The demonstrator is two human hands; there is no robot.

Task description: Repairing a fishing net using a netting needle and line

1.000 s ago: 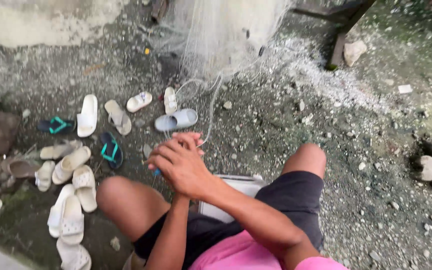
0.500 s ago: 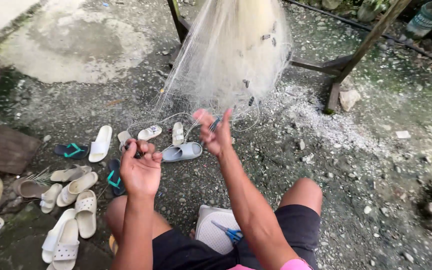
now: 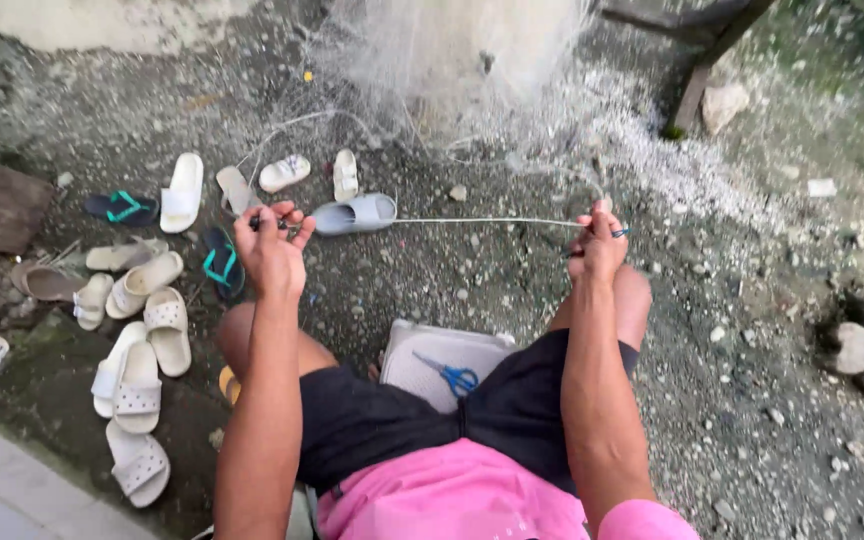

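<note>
Head view, left hand (image 3: pixel 270 250) and right hand (image 3: pixel 597 248) pinching taut cord (image 3: pixel 482 221), net (image 3: pixel 452 60) ahead, sandals (image 3: pixel 142 330) left.

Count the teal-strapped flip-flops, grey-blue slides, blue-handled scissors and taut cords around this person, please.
Teal-strapped flip-flops: 2
Grey-blue slides: 1
Blue-handled scissors: 1
Taut cords: 1
Total: 5

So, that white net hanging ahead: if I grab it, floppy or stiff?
Probably floppy: the net drapes and spreads over the gravel. Likely light, being see-through mesh. The line is straight only because the left hand and right hand pull it.
</note>
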